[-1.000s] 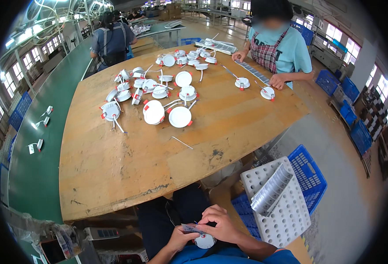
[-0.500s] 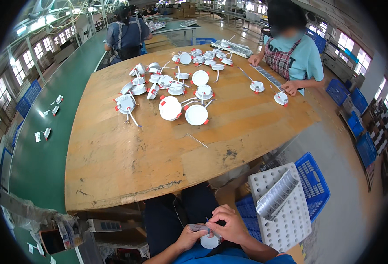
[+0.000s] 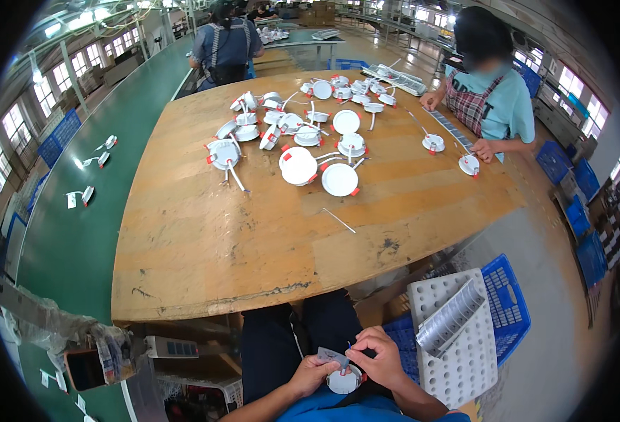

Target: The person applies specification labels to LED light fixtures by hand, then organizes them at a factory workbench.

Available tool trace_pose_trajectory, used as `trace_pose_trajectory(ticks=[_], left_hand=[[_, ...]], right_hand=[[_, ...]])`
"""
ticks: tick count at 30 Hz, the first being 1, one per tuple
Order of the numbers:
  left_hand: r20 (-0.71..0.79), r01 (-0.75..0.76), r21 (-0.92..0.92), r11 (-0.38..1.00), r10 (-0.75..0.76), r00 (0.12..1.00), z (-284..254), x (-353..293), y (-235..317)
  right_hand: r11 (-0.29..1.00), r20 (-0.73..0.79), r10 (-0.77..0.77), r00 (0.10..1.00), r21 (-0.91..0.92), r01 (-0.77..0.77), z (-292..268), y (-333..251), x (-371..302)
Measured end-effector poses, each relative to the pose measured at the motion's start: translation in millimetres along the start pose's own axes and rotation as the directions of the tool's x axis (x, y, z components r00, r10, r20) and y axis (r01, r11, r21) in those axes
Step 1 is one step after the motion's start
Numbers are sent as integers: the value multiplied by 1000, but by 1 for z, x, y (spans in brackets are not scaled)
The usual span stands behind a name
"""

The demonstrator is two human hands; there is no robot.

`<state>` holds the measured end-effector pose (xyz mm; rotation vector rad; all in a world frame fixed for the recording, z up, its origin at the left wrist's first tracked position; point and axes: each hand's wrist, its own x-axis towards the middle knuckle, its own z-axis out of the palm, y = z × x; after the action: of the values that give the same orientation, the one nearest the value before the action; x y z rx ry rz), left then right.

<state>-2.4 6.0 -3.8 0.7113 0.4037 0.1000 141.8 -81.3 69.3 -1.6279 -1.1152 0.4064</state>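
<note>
At the picture's six o'clock, both hands work close to the lap, below the near edge of the counter (image 3: 204, 302). The left hand (image 3: 312, 375) is closed around the rim of a small round white light fitting (image 3: 343, 382), cupping it from nine o'clock. The right hand (image 3: 379, 355) comes over from two o'clock, thumb and forefinger pinched on a small grey strip (image 3: 329, 356) that lies just above the fitting, touching or nearly so.

The fitting looks like a light, stiff plastic disc, smooth and a little slippery; the rim seems the safest hold, since similar units carry thin spring clips and a trailing lead that could bend or snag. It has no long axis; its round face appears to turn up toward the camera. The strip seems thin and flexible, best pinched at an end; its long axis runs roughly from ten to four o'clock.

At three o'clock a white perforated tray (image 3: 457, 344) rests on a blue crate (image 3: 510, 309). Farther off, at twelve o'clock, a cluster of like fittings (image 3: 299, 137) lies on the counter, where another person (image 3: 496, 105) works at one o'clock.
</note>
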Motion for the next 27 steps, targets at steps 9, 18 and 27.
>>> trace_pose_trajectory(ticks=[9, 18, 27], left_hand=[[-47, -130, 217, 967, 143, 989, 14, -3, 8], [-254, -216, 116, 970, 239, 937, -8, -13, 9], [-218, -255, -140, 957, 222, 950, -14, -21, 7]], right_hand=[[999, 17, 24, 1000, -31, -24, -2, -14, -9], [988, 11, 126, 992, 88, -127, 6, -11, -9], [838, 117, 341, 933, 412, -358, -2, -4, -9]])
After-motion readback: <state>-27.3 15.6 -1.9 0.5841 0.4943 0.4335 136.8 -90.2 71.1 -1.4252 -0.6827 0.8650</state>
